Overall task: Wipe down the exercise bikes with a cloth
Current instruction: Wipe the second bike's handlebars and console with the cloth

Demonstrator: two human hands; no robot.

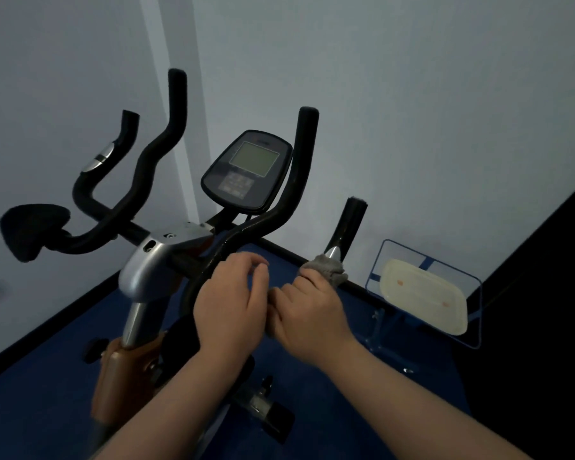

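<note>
An exercise bike [153, 267] with black curved handlebars [289, 194] and a grey console screen [246, 171] stands in front of me. My right hand [309, 313] grips a grey cloth [327, 268], which bunches out above its fingers against the right handlebar grip with its silver sensor. My left hand [229, 303] hovers beside it over the lower bend of the right handlebar, fingers loosely curled; I cannot tell whether they pinch part of the cloth.
A blue floor mat [47, 410] lies under the bike. A blue-framed stand [425, 293] holding a pale plate sits at the right by a dark wall. A second set of handlebars and a black pad [30, 230] are at the left. White walls stand behind.
</note>
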